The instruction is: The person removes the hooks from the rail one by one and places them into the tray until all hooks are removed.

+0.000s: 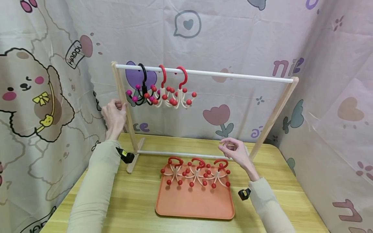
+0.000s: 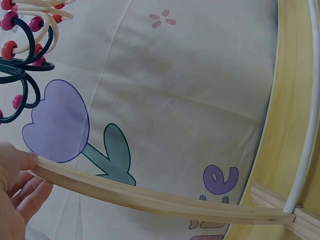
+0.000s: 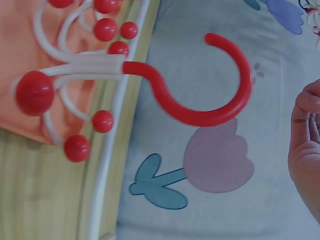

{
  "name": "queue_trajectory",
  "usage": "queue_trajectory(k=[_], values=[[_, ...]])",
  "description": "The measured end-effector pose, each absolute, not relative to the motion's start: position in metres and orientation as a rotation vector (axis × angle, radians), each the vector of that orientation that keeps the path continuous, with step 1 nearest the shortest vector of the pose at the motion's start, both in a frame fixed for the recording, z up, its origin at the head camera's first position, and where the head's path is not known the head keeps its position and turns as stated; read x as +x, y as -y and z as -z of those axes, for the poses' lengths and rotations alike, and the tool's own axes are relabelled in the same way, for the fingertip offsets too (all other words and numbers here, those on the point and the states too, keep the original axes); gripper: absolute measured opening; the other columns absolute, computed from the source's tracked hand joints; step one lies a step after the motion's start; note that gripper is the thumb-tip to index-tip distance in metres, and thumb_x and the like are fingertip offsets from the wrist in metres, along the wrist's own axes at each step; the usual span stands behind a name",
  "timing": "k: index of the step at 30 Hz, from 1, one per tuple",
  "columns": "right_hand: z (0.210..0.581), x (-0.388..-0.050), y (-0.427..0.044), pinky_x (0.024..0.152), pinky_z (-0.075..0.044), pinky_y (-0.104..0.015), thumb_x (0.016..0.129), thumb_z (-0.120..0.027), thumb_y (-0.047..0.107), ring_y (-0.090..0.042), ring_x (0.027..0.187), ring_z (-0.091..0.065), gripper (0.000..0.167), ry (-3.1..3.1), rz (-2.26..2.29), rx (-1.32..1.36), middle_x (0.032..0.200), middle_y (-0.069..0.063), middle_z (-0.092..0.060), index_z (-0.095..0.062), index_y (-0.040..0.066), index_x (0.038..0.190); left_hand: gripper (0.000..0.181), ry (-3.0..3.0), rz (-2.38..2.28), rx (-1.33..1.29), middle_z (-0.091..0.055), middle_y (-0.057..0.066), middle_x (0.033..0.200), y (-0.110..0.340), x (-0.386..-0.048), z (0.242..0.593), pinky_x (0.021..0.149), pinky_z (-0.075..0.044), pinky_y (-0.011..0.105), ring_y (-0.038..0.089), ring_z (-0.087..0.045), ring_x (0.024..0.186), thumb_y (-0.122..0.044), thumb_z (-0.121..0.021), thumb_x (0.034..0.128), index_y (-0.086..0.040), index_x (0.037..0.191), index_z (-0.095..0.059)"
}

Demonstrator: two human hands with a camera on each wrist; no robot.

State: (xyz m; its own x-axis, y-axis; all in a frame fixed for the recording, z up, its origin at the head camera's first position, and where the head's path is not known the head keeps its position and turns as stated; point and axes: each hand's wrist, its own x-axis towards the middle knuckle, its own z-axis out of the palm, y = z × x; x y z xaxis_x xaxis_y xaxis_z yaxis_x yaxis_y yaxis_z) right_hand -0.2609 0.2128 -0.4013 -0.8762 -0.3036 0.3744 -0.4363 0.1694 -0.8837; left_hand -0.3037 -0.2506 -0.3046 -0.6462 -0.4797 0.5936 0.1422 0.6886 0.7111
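My left hand (image 1: 114, 116) pinches the left upright wooden post (image 2: 115, 192) of a garment rack between thumb and fingers. Over the rack's white top rail (image 1: 233, 75) hang a black claw hanger (image 1: 144, 89) with pink balls and two red-hooked, cream-pronged ones, including the right one (image 1: 182, 76). Three more red-hooked claw hangers stand in a row on an orange tray (image 1: 195, 204). Nearest my right hand (image 1: 235, 152) is the rightmost of these hangers (image 3: 205, 117); the hand hovers behind and right of it, fingers loosely bent, holding nothing.
The rack's lower white rail (image 1: 180, 154) runs just behind the tray. Its right wooden post (image 1: 272, 119) leans beyond my right hand. A wooden table (image 1: 131, 200) carries everything, and printed curtains (image 1: 247, 38) enclose the back and sides.
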Motion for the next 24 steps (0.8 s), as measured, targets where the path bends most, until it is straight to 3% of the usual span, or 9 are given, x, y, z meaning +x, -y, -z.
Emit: queue_trajectory(k=[4, 11, 18, 24], values=[[0.389, -0.264, -0.208, 0.048, -0.046, -0.027, 0.093, -0.07, 0.006, -0.023, 0.05, -0.054, 0.018, 2.284, -1.78, 0.753, 0.067, 0.003, -0.061, -0.066, -0.001, 0.109, 0.025, 2.065, 0.958, 0.252, -0.073, 0.029, 0.106, 0.251, -0.305, 0.304, 0.097, -0.049, 0.05, 0.044, -0.068, 0.101, -0.011, -0.067, 0.0955, 0.009, 0.11, -0.069], [0.371, -0.269, -0.195, 0.052, -0.052, -0.031, 0.094, -0.068, 0.006, -0.012, 0.054, -0.06, 0.017, 2.232, -1.76, 0.75, 0.072, 0.008, -0.068, -0.066, -0.004, 0.108, 0.025, 2.061, 0.961, 0.245, -0.073, 0.029, 0.105, 0.252, -0.305, 0.304, 0.096, -0.048, 0.05, 0.044, -0.067, 0.1, -0.01, -0.067, 0.0953, 0.009, 0.11, -0.069], [0.352, -0.273, -0.181, 0.051, -0.052, -0.027, 0.093, -0.068, 0.002, -0.015, 0.054, -0.06, 0.015, 2.171, -1.774, 0.783, 0.074, 0.01, -0.07, -0.066, -0.005, 0.107, 0.024, 2.059, 0.959, 0.241, -0.073, 0.029, 0.104, 0.252, -0.305, 0.305, 0.099, -0.047, 0.05, 0.044, -0.067, 0.101, -0.01, -0.066, 0.0952, 0.01, 0.109, -0.069], [0.337, -0.275, -0.171, 0.051, -0.052, -0.027, 0.094, -0.068, 0.004, -0.009, 0.055, -0.061, 0.015, 2.125, -1.815, 0.796, 0.077, 0.009, -0.072, -0.067, -0.003, 0.106, 0.025, 2.064, 0.95, 0.234, -0.073, 0.03, 0.104, 0.252, -0.304, 0.306, 0.101, -0.045, 0.051, 0.045, -0.066, 0.102, -0.011, -0.066, 0.0956, 0.01, 0.109, -0.069]])
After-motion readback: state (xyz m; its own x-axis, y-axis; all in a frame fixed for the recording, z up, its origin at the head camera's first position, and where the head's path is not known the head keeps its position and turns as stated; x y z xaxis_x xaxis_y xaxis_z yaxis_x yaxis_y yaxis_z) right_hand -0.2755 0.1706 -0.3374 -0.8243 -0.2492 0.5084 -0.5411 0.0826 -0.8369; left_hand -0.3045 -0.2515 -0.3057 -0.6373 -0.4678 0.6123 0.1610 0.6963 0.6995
